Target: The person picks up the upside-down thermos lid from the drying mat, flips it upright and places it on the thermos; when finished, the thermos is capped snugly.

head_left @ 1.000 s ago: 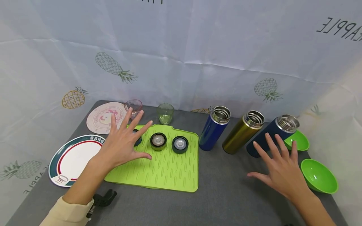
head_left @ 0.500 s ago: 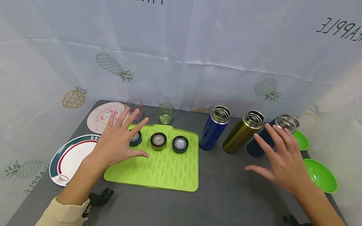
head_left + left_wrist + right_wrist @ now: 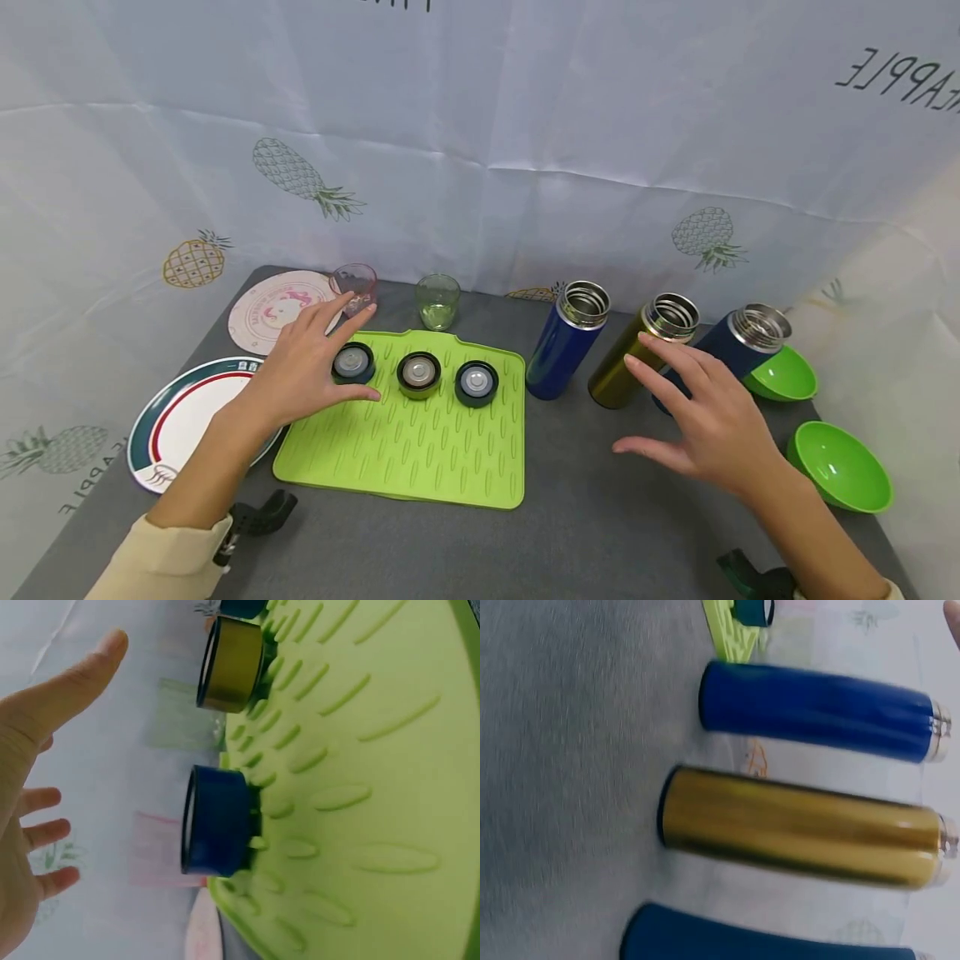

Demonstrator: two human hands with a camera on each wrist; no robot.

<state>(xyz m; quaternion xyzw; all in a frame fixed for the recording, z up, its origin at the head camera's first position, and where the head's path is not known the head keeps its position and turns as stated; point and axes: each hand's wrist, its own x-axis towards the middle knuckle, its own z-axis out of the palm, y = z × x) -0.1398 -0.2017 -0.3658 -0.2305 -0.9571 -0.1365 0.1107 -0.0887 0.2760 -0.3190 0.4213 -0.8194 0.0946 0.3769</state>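
My left hand [image 3: 300,367] hovers over the left end of a light green ridged mat [image 3: 420,450], thumb and fingers spread, holding nothing. Close to its fingertips lies a dark blue bottle lid [image 3: 352,362], upside down. A gold lid [image 3: 418,373] and another dark lid [image 3: 476,382] lie in line with it on the mat. Three lidless thermos bottles stand upright on the right: a blue bottle [image 3: 558,354], a gold bottle [image 3: 621,367] and a dark navy bottle [image 3: 731,343]. Empty, my right hand [image 3: 705,417] is held in front of the gold and navy bottles, partly covering both.
A white plate [image 3: 198,408] with a green-and-red rim lies left of the mat. Behind it are a pink round board [image 3: 277,312], a pink glass [image 3: 360,283] and a green glass [image 3: 438,300]. Two green bowls [image 3: 840,467] [image 3: 787,375] stand at the right edge.
My right hand has moved left, from before the navy bottle toward the gold one. My left hand has shifted slightly left and down, its fingers less spread, uncovering the dark blue lid.
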